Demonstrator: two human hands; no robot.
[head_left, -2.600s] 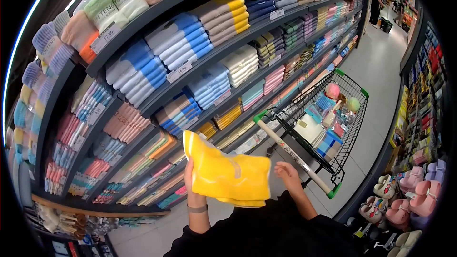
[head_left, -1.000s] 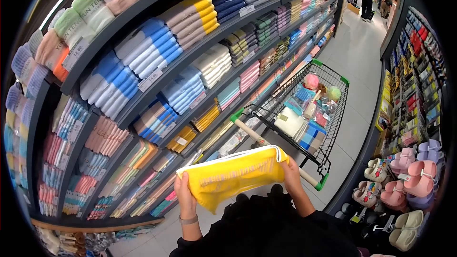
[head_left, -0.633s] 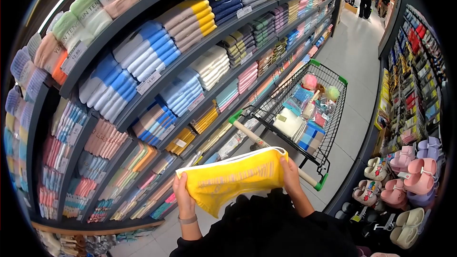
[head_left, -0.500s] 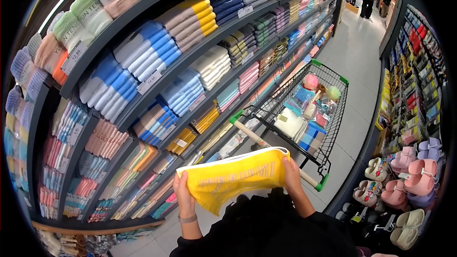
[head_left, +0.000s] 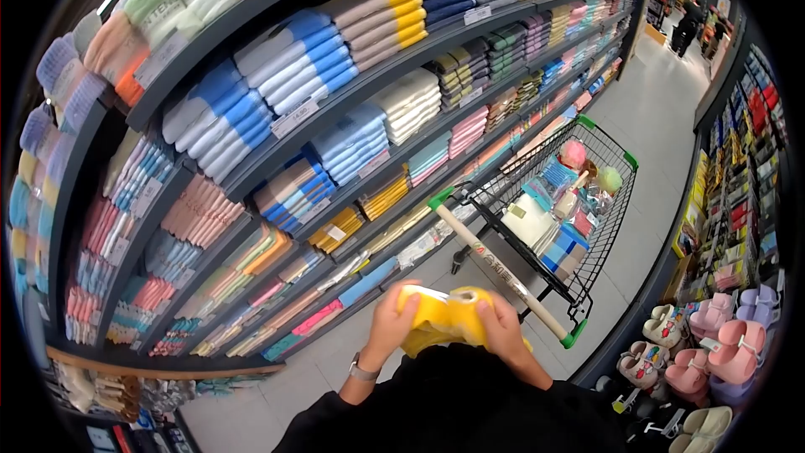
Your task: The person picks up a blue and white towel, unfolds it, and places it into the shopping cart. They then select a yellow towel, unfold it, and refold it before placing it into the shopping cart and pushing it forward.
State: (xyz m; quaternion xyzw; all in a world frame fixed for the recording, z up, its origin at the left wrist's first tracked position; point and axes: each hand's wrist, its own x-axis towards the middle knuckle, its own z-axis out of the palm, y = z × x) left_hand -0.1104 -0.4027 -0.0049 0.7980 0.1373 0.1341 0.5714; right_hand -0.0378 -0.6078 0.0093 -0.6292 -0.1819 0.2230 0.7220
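Observation:
A yellow towel [head_left: 432, 312] with a white edge is bunched up in front of my body, gripped from both sides. My left hand [head_left: 392, 319] is closed on its left end, thumb on top. On the opposite end my right hand [head_left: 501, 325] has its fingers wrapped round the cloth, somewhat blurred. The towel's lower part sags between the hands, partly hidden behind my dark clothing. Just beyond them stands a shopping cart [head_left: 479, 256] with a pale handle bar. Inside it lie a folded white towel [head_left: 528, 219], a blue checked towel [head_left: 563, 250], bath puffs and small packets.
Shelves of folded towels [head_left: 293, 67] run along the left and away from me. Low on the right hang several pairs of slippers [head_left: 738, 348], below a rack of packaged goods [head_left: 742, 193]. Grey floor tiles [head_left: 671, 109] lead to people [head_left: 688, 29] far down the aisle.
The towel was stretched out flat between my hands; now it is gathered up. My hands have come closer together, and the view has shifted, so shelves and cart sit further right.

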